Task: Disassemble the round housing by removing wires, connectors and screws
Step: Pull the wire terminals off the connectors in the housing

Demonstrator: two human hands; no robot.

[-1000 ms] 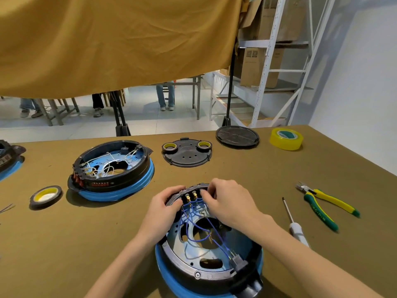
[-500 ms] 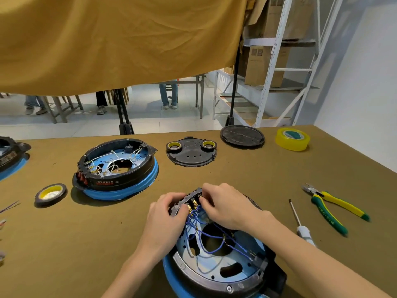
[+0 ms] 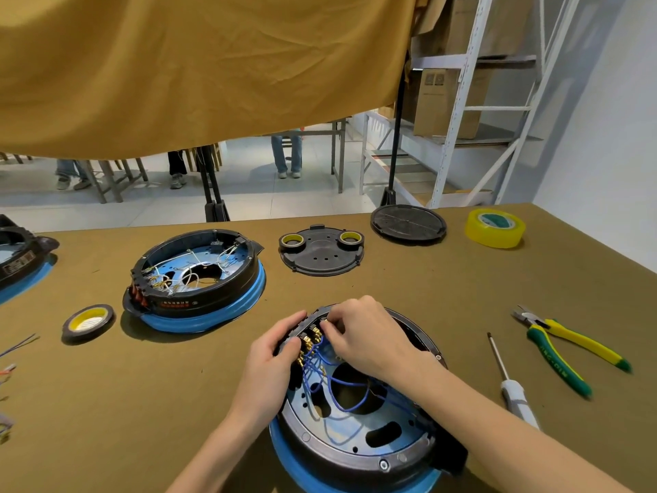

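Round housing (image 3: 359,435) flat on table (image 3: 142,403), open face up. Left hand (image 3: 270,364) grips far-left rim. Right hand (image 3: 359,332) fingers pinch brass connector; blue wires (image 3: 341,382) trail from fingertips toward person.

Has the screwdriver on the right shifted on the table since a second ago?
No. The screwdriver keeps the same spot beside the green and yellow pliers, tip pointing away; its shift in the picture comes from the head camera moving.
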